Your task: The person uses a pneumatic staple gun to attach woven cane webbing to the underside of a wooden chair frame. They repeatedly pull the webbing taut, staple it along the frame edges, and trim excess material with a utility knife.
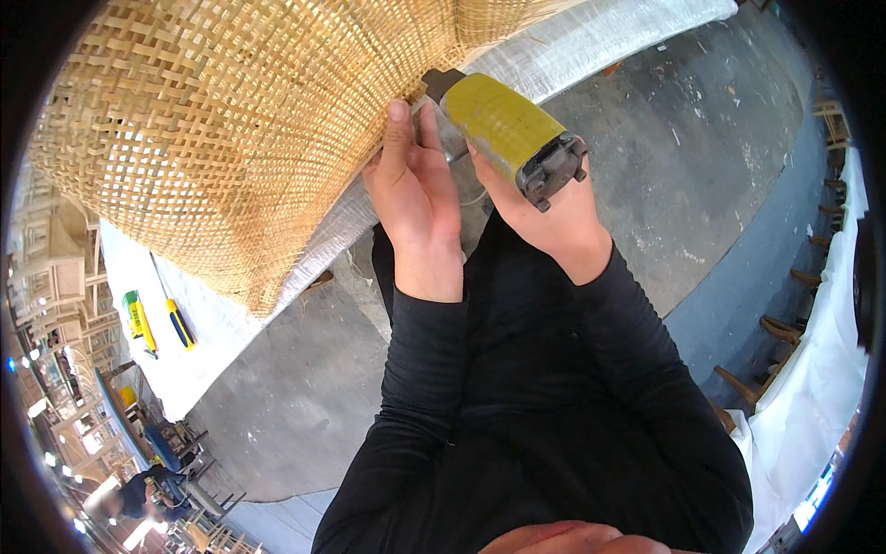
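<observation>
A large sheet of woven cane webbing (212,138) spreads over the upper left, its loose lower edge curving in front of me. My left hand (415,189) is at that edge, palm turned up, the thumb along the weave and some fingers hidden under it. In my right hand (554,222) is a staple gun (503,120) with a yellow-green body and dark ends. Its dark nose is against or very close to the cane edge, just beyond my left fingertips. The gun hides most of the right fingers.
Under the cane is a work surface covered in clear plastic (591,42). A screwdriver (175,319) with a yellow and dark handle lies at left, beside a green-yellow cutter-like tool (138,323). Wooden chair frames (65,263) stand far left; white sheeting (803,415) covers furniture at right.
</observation>
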The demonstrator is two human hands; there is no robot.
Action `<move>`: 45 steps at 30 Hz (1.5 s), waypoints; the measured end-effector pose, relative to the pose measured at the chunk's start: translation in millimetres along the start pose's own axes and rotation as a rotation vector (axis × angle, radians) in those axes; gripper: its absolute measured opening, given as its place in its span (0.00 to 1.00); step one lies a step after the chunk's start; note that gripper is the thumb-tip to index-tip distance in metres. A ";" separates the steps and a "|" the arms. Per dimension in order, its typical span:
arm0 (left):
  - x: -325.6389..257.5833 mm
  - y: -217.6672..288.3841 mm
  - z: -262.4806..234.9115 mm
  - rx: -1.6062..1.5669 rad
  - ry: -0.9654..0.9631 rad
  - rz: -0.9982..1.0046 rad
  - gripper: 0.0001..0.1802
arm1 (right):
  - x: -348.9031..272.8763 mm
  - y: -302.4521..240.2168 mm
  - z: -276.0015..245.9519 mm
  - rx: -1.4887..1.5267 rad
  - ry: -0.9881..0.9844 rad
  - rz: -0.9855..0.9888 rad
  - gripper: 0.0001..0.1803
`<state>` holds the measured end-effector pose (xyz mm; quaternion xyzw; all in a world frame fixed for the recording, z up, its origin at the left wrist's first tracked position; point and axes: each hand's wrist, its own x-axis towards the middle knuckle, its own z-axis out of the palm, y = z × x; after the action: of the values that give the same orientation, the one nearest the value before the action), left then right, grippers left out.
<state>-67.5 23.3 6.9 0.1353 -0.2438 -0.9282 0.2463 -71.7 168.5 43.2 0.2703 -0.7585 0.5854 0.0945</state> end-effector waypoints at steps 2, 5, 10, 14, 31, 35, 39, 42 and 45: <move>-1.7 -1.1 0.3 0.004 -0.008 0.003 0.16 | 0.8 -0.5 -1.0 -0.018 -0.017 -0.005 0.14; -4.0 -0.7 3.2 0.001 -0.014 -0.003 0.16 | 4.4 -0.8 -1.9 -0.061 -0.048 -0.030 0.21; -1.6 0.3 2.7 0.004 -0.014 -0.023 0.15 | 5.7 2.9 -0.7 -0.086 -0.045 -0.029 0.21; -0.8 0.2 6.9 0.002 -0.007 0.005 0.14 | 5.0 5.6 0.7 0.008 -0.017 -0.061 0.22; -5.8 8.7 1.3 -0.001 -0.035 -0.066 0.12 | 1.6 1.8 4.5 0.036 0.010 -0.008 0.19; -60.1 50.2 -9.4 0.402 -0.025 -0.020 0.16 | -20.7 27.3 -3.4 -0.020 0.020 -0.116 0.19; -103.0 144.7 -112.4 1.150 0.232 0.687 0.11 | -39.5 25.7 -25.5 -0.175 0.011 -0.107 0.16; -100.7 172.4 -95.1 1.331 0.563 0.861 0.20 | -34.5 17.5 -34.0 -0.088 -0.070 -0.048 0.17; -100.9 183.7 -92.4 1.272 0.546 0.581 0.33 | -40.1 31.5 -35.9 -0.168 -0.066 -0.067 0.17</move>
<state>123.6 -99.2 37.5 0.4073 -0.6892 -0.4394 0.4076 -60.8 219.6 9.0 0.3058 -0.7982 0.5069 0.1112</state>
